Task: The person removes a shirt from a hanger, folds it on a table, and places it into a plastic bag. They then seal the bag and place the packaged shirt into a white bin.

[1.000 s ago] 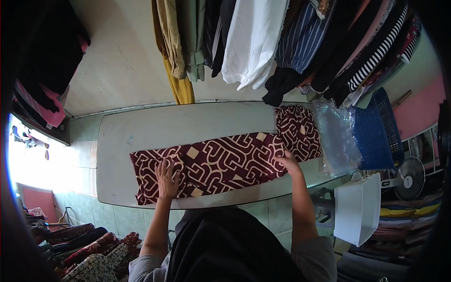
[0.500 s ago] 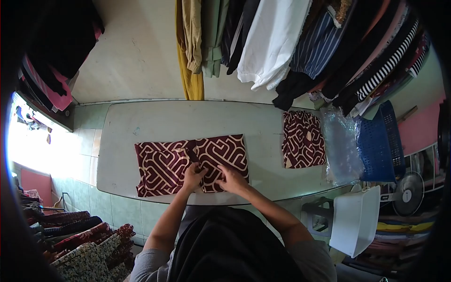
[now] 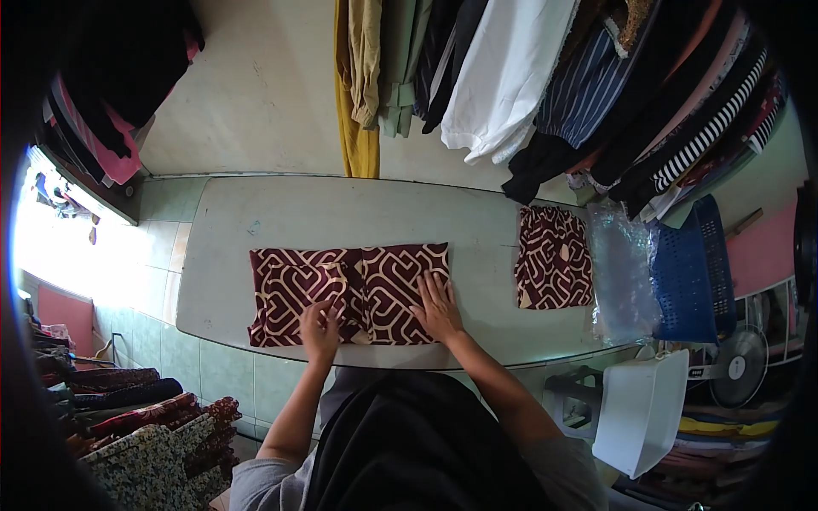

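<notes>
A maroon garment with cream line patterns (image 3: 392, 272) lies folded in a wide rectangle on the pale table (image 3: 230, 213). On its right part my right hand (image 3: 437, 308) rests flat with the fingers spread. Over the lower middle of its left part is my left hand (image 3: 320, 330), its fingers bent and apart, with nothing visible in them. A second folded garment of the same pattern (image 3: 554, 260) lies farther right on the table.
Clear plastic bags (image 3: 622, 272) lie at the table's right end beside a blue basket (image 3: 690, 272). A white bin (image 3: 639, 413) and a fan (image 3: 740, 366) stand lower right. Clothes (image 3: 503, 77) hang above the far edge. Patterned fabrics (image 3: 162, 451) are piled lower left.
My right hand has moved right and flattened onto the cloth. My left hand has shifted left, away from the middle fold. The camera view has tilted slightly.
</notes>
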A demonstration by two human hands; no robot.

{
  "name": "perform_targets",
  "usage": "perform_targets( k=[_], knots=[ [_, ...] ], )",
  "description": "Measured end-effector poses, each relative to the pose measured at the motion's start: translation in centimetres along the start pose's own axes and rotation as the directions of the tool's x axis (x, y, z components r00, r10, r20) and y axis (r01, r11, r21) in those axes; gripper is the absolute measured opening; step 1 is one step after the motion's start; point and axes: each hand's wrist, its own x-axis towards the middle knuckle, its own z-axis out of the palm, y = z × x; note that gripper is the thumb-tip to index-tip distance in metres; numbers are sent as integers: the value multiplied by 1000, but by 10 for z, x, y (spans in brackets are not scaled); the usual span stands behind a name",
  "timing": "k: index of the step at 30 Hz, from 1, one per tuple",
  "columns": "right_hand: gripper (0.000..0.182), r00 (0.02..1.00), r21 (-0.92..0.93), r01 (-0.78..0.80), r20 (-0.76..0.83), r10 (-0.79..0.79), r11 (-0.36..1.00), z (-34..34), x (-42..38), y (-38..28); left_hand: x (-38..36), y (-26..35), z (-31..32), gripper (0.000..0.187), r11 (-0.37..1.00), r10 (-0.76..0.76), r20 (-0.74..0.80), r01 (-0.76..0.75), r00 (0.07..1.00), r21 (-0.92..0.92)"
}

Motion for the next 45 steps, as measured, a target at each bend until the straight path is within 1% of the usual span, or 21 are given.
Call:
perform_targets(
  k=[2,6,8,10,12,13,16,21,22,24,25,26,28,30,32,34,35,36,38,42,45],
  knots=[
    [66,1000,48,10,13,-11,999,3,2,4,-12,-29,-18,25,994,-105,-197,108,975,5],
    [68,998,143,-43,-45,50,989,-3,3,-11,-20,-83,-56,44,894,-81,-442,262,894,365],
    [68,994,133,24,-108,-9,991,-9,9,-25,-15,-100,-69,59,750,-491,-380,603,784,272],
    [67,983,201,106,-170,-72,974,-20,17,-46,-10,-110,-82,66,755,-467,-347,571,813,323],
    [70,970,283,213,-173,-168,935,-33,29,-71,-2,-116,-96,59,790,-609,-5,606,793,91],
    [72,963,329,258,-169,-212,908,-36,36,-86,0,-120,-101,59,793,-604,-8,603,797,89],
    [77,931,445,312,32,-363,840,-33,57,-136,14,-129,-110,24,621,-689,313,755,654,-212],
    [102,869,589,328,118,-481,738,18,72,-228,28,-67,-115,15,453,-574,447,721,686,-524],
    [83,933,582,269,40,-357,768,26,71,-245,29,-63,-117,16,436,-525,447,680,724,-590],
    [56,940,807,259,-84,-330,531,38,88,-256,32,-73,-123,20,389,-523,418,644,743,-658],
    [56,943,805,255,-86,-321,536,39,91,-263,28,-98,-119,22,272,-548,367,575,752,-772],
    [46,984,827,90,13,-180,555,39,92,-270,24,-121,-112,25,148,-579,322,485,749,-862],
    [37,992,827,-91,122,-19,554,33,91,-280,20,-147,-97,33,223,-549,350,537,759,-814],
    [36,997,821,51,-72,15,569,19,92,-288,22,-150,-83,36,-88,-258,610,610,750,-787],
    [36,996,844,54,-83,30,534,5,90,-300,30,-155,-66,42,-85,-135,620,614,773,-785],
    [36,981,738,176,-186,-54,651,24,85,-307,31,-212,-29,52,-399,2,692,635,722,-662],
    [46,963,779,56,122,-240,625,18,88,-303,24,-254,-1,64,-380,484,304,510,821,-772],
    [62,945,580,204,95,-314,789,25,79,-304,27,-247,-1,64,-390,489,302,515,818,-763],
    [77,914,505,318,63,-402,802,9,79,-291,28,-228,-2,64,-405,463,346,542,816,-736],
    [86,980,425,165,-175,-98,890,1,96,-237,47,-200,-14,63,-438,402,431,584,807,-684],
    [84,985,301,90,-170,-40,949,10,99,-212,47,-189,-31,63,-453,355,491,606,795,-654]
  ],
)
